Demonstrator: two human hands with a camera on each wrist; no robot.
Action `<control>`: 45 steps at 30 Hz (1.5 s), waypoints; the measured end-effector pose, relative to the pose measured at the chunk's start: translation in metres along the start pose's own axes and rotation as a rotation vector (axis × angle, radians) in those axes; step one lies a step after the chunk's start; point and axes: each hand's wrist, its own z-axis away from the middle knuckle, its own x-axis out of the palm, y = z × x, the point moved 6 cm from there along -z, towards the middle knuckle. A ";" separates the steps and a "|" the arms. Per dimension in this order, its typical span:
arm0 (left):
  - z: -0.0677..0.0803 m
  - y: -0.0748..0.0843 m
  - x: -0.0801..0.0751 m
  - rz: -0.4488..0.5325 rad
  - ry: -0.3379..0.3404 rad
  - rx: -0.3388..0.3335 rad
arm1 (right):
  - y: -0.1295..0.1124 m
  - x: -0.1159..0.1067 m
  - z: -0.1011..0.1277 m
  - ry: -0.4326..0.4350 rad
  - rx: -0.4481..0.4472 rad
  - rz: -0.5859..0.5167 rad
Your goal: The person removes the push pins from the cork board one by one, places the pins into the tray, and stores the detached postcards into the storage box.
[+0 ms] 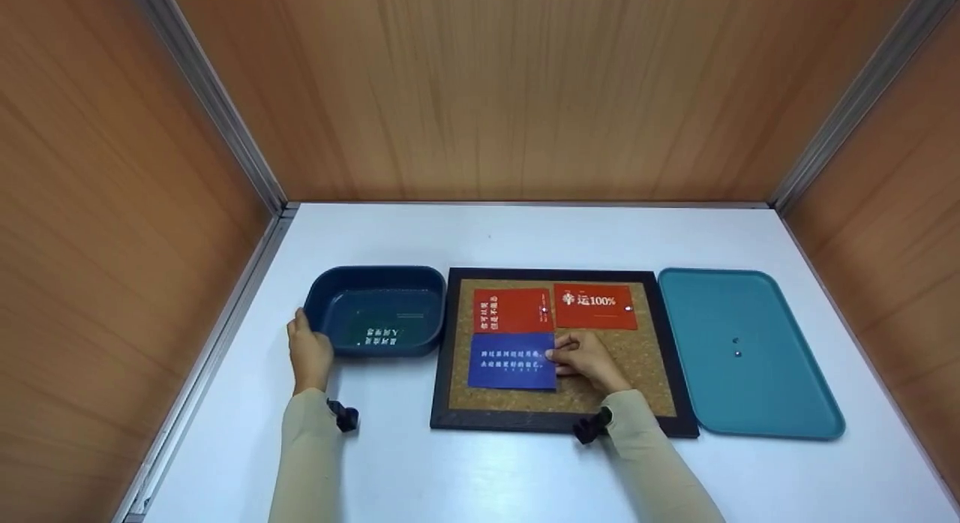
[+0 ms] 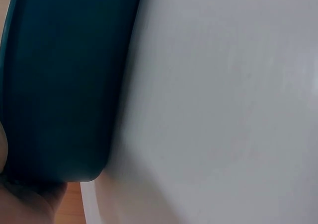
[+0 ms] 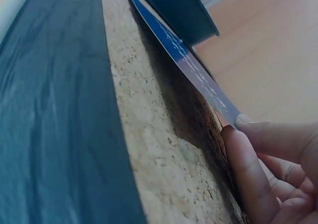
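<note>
My right hand (image 1: 589, 360) pinches the right edge of a blue card (image 1: 510, 362) with white print, thumb on top and forefinger beneath. In the right wrist view, that pinched edge stands raised off the cork (image 3: 144, 149) and the card casts a shadow on it. The blue card lies over the lower part of the corkboard (image 1: 626, 369), its top edge meeting a red card (image 1: 517, 311). My left hand (image 1: 310, 352) holds the near left corner of a dark blue bin (image 1: 390, 275). A dark green card (image 1: 382, 324) with white print lies inside the bin.
Another red card (image 1: 596, 305) is on the board, a silver pin (image 1: 628, 308) at its right end. A pin (image 1: 544, 310) also marks the first red card. Right of the board sits a teal tray (image 1: 757, 403) with two small pins (image 1: 738, 353). Wooden walls (image 1: 525, 95) enclose the white table.
</note>
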 end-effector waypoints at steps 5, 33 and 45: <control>0.000 0.001 -0.001 -0.002 0.001 -0.001 | -0.002 0.001 0.000 -0.018 0.006 -0.022; 0.000 0.005 0.002 -0.013 0.009 0.018 | -0.036 0.003 -0.009 -0.054 -0.034 -0.116; 0.001 0.006 0.003 -0.022 -0.003 0.032 | -0.056 0.011 -0.013 -0.080 -0.058 -0.122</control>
